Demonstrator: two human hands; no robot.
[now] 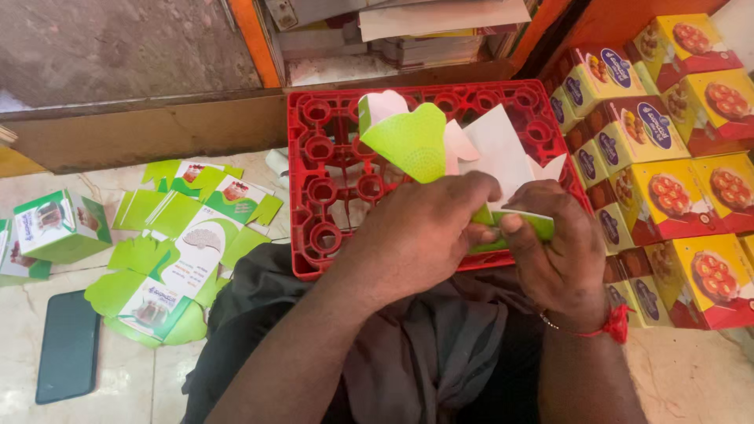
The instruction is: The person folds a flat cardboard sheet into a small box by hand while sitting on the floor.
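your lap, covered in dark grey cloth (424, 353), fills the bottom of the view, both forearms running up from it. your left hand (420, 232) is curled shut round the lower part of a half-folded carton blank (440, 145) — lime green outside, white inside. your right hand (559, 247) pinches the same blank at its lower right edge, thumb on top of a green flap, fingers closed beneath; a red thread bracelet (609, 326) sits at that wrist. the blank is held in the air above a red plastic crate (330, 180), its scalloped green flap and white pointed flaps standing upward; whether it touches the crate cannot be told.

the crate lies bottom-up on the pale marble floor (691, 377), just beyond your knees. left of you, a loose heap of flat green-and-white blanks (181, 251) is spread on the floor — near the crate, apart from your hands. further left stands one finished green box (59, 228), and a dark phone (69, 345) lies flat close to the heap. on the right, a stack of yellow-and-red boxes (675, 180) reaches up the frame, just beside the crate.
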